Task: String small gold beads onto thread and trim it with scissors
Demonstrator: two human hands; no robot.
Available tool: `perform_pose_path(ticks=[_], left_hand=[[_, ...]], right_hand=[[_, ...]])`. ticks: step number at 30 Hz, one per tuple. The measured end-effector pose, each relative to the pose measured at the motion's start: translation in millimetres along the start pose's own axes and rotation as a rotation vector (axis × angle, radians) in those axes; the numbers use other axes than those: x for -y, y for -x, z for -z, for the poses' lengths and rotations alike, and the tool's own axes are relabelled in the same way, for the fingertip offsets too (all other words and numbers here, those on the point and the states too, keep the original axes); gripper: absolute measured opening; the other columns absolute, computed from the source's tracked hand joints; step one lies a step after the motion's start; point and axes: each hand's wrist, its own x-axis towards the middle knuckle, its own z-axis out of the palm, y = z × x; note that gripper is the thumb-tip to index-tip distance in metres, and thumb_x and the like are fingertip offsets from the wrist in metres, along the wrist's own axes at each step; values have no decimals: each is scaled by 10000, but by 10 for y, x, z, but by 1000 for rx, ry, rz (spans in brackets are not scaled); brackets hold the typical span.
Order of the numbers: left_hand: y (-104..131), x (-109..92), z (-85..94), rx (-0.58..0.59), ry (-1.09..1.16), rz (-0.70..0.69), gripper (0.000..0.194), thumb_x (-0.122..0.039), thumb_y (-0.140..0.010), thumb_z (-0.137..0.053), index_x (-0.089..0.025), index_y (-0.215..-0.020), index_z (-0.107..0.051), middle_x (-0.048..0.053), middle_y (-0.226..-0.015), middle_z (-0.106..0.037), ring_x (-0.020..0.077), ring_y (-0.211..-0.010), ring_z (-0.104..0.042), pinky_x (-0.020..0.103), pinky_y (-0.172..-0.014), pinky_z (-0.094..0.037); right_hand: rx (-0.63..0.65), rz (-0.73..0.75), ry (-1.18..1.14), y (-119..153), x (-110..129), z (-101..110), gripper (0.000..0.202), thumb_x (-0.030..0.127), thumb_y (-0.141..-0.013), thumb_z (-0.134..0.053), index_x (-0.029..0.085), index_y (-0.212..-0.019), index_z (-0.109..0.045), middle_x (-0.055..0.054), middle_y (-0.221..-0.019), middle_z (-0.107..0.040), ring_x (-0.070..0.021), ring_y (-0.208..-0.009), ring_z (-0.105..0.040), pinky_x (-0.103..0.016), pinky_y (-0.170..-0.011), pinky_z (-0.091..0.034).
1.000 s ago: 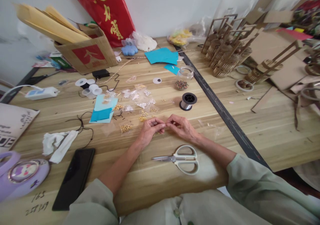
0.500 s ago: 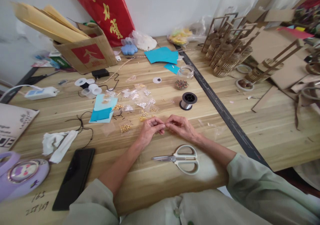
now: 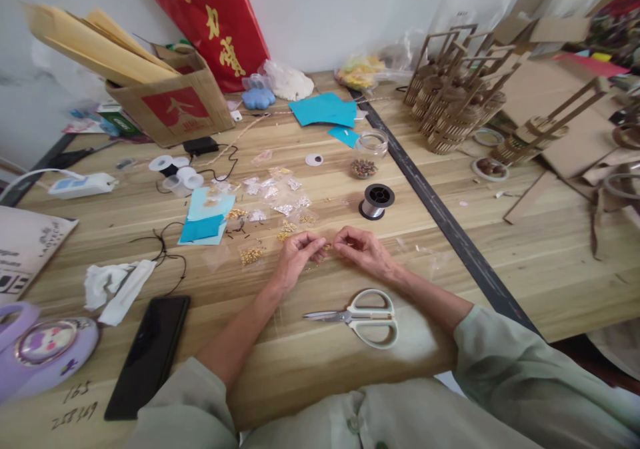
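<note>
A: Hands?
B: Bare left hand (image 3: 299, 257) pinching tiny gold-coloured piece (image 3: 327, 247), frame centre. Bare right hand (image 3: 367, 253) just beside, fingertips bunched; can't tell contents.
A: Nearby?
B: White-handled metal scissors (image 3: 346, 316), below centre.

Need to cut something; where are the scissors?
In the head view, the scissors lie just right of lower centre, on the table below the right hand.
</note>
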Motion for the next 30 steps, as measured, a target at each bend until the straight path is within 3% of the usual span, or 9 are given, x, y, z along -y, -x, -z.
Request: perform_pose_path(ticks=[7, 13, 17, 24, 27, 30], left_hand=[[41, -67, -25, -82, -378, -257, 177, -294, -801, -621, -157, -690, -609, 6, -662, -608, 121, -625, -553, 222, -608, -440], [33, -44, -7, -106, -400, -268, 164, -277, -810, -602, -160, -695, -595, 11, -669, -609, 130, -640, -567, 217, -613, -440], [19, -20, 9, -107, -415, -250, 174, -285, -807, -609, -151, -696, -604, 10, -676, -614, 123, -629, -564, 209, -595, -435], [27, 18, -8, -93, -472, -284, 187, -288, -813, -601, -145, -693, -611, 3, -660, -610, 103, -576, -534, 199, -545, -415], [29, 42, -12, -99, -530, -290, 162, -267, -813, -599, -149, -703, -617, 5, -654, -616, 107, -585, -539, 203, -557, -421], [28, 59, -12, -78, -623, -312, 116, -214, -806, -591, -153, -712, -621, 6, -657, -620, 113, -599, -546, 211, -577, -426]], right_hand=[[7, 11, 79, -7, -16, 16, 176, 326, -863, -549, 161, -802, -560, 25, -666, -510, -95, -599, -451, -209, -535, -361], [-3, 71, 192, -15, -26, 25, 143, 280, -876, -527, 167, -791, -545, 23, -670, -508, -102, -607, -459, -214, -539, -356], [-34, 262, 331, -3, -72, 30, 122, 247, -915, -486, 174, -835, -542, -11, -739, -546, -120, -657, -507, -219, -567, -393], [-41, 636, 1000, 73, -95, 50, 228, 138, -959, -362, 174, -984, -587, -94, -1007, -588, -138, -772, -563, -220, -538, -393], [11, 746, 1106, 79, -61, 41, 262, 124, -974, -323, 154, -1020, -579, -133, -1137, -590, -168, -884, -587, -248, -611, -457], [53, 761, 1113, 72, -45, 24, 264, 124, -979, -310, 138, -1048, -565, -163, -1278, -540, -190, -980, -589, -275, -684, -494]])
